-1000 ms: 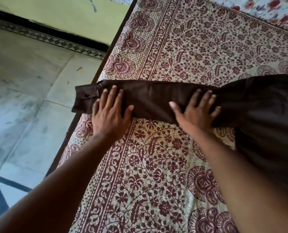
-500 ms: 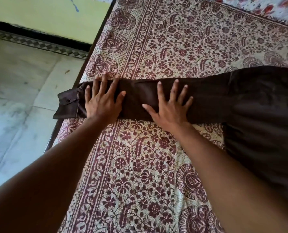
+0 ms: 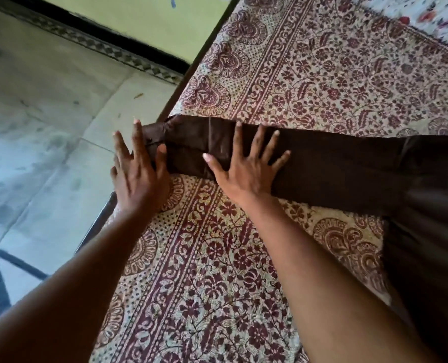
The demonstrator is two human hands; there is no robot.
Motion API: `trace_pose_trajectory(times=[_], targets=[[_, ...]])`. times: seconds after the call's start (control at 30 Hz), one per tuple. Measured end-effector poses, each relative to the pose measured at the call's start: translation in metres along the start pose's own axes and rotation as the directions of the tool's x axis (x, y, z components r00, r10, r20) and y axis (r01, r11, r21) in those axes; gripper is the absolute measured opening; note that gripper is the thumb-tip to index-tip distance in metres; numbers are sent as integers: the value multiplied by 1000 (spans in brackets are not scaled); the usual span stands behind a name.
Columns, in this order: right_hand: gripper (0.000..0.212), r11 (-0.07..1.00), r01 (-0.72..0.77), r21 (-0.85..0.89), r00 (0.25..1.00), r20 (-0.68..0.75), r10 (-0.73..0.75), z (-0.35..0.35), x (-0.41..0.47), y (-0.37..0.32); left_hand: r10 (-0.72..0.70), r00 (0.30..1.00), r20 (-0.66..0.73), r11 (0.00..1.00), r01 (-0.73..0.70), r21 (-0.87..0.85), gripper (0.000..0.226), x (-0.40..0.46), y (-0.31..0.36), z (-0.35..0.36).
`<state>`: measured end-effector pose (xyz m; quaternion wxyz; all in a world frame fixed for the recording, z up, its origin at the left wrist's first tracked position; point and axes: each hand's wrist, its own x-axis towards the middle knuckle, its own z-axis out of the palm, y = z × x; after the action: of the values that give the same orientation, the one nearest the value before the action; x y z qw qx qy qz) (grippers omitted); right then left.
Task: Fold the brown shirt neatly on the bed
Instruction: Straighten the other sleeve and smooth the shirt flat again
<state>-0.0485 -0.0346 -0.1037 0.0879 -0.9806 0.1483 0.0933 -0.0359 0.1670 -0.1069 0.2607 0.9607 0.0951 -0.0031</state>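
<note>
Grey tiled floor (image 3: 47,132) at left, bare. Bed edge (image 3: 191,74) runs diagonally. Left hand (image 3: 139,174) flat, fingers spread, over cuff at edge. Right hand (image 3: 246,166) flat, splayed on brown shirt (image 3: 348,169) sleeve. Printed bedsheet (image 3: 335,74) bare beyond.

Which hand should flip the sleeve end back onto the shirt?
Probably the left hand: it sits at the cuff of the dark brown cloth shirt, at the edge of the patterned maroon-and-cream bedsheet. The right hand lies flat mid-sleeve, farther from the end.
</note>
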Motion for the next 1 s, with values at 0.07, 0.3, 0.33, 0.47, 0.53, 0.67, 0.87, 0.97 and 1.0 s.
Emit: trace_pose_trajectory(times=[0.07,0.3,0.33,0.47,0.53,0.67,0.87,0.97,1.0], targets=[[90,988,157,2,988,-1,-157,1,0,-23,-1,1000,-28,999,0,-46,66,0,-3,4],[83,944,-261,202,942,-160,295,1,-1,-14,-56,986,-159,975,20,-222,29,1,1,-4],[86,946,-287,152,941,-140,308,4,-2,-18,-50,982,-183,974,8,-226,28,0,1,-4],[83,997,79,-14,996,-42,-79,11,-1,-54,46,969,-244,991,-74,-110,33,-1,-9,-1],[74,950,312,-18,950,7,-312,8,3,-59,164,955,-246,982,-182,-50,33,-2,-11,-1],[60,951,303,62,936,-205,-284,-8,2,-30,301,950,-88,954,-299,33,46,-2,-7,-3],[78,966,-259,23,957,-129,260,12,-30,10,286,956,-62,956,-280,87,50,0,-7,1],[60,978,200,-64,976,-75,-205,13,-45,1,306,950,-67,949,-299,103,51,1,-7,3],[57,937,347,-29,937,-38,-348,9,-45,2,313,947,-66,945,-304,117,51,2,-8,3]])
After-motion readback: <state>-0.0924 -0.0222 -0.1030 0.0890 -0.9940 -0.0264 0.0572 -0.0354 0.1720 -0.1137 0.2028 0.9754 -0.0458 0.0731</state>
